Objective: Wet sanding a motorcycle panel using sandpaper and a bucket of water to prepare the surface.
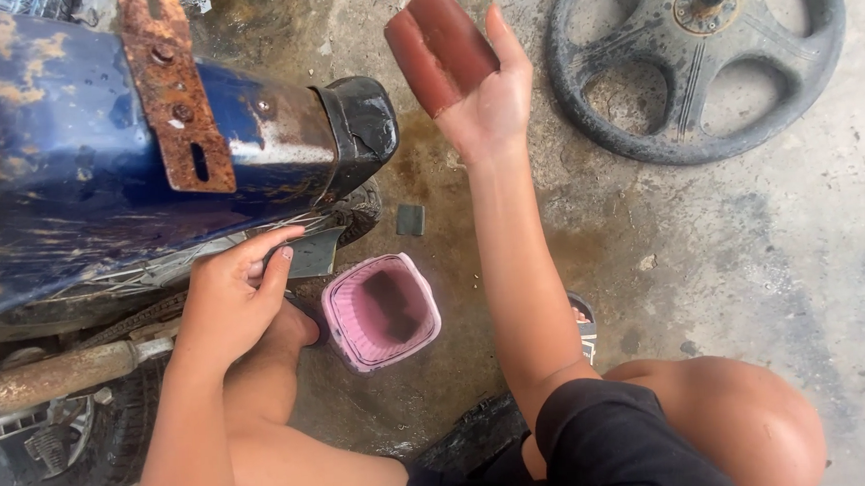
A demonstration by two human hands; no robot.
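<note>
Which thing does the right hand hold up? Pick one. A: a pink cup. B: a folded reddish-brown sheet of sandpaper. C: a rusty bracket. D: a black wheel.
B: the right hand is raised with the folded reddish-brown sandpaper in its fingers, while the pink cup stands on the floor below and the black wheel lies apart on the concrete.

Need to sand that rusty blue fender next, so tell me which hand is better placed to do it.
Probably the right hand: it holds the reddish-brown sandpaper raised beside the fender. The left hand is lower, by the wheel, with a small grey piece in its fingers.
</note>
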